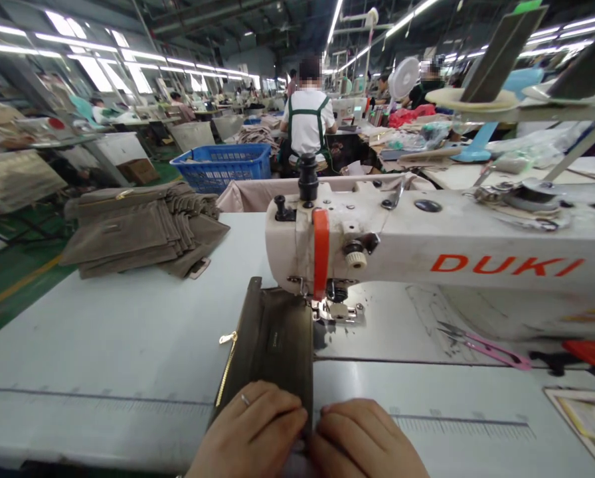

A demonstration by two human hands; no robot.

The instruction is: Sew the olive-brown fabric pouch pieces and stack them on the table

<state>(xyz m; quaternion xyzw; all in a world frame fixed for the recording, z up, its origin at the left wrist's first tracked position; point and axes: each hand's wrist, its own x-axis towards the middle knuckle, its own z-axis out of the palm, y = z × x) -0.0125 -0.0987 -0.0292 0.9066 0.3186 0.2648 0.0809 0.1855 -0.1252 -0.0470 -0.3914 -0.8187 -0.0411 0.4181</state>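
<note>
A dark olive-brown zippered pouch piece (287, 332) lies on the sewing table, its right edge at the presser foot (337, 311) of a white sewing machine (387, 232). A gold zipper with a pull tab (228, 338) runs along its left side. My left hand (260, 428), with a ring on one finger, presses on the near part of the piece, fingers bent and together. Just right of it, my right hand (362, 438) has its fingers closed at the near right edge of the piece. The fingertips of both hands are partly hidden.
A stack of similar brown pieces (138, 229) sits at the table's far left. Pink thread snips (491, 345) lie under the machine arm. Beyond the table are a blue crate (222, 166) and a seated person in white (308, 119). Thread cones (501, 56) stand at upper right.
</note>
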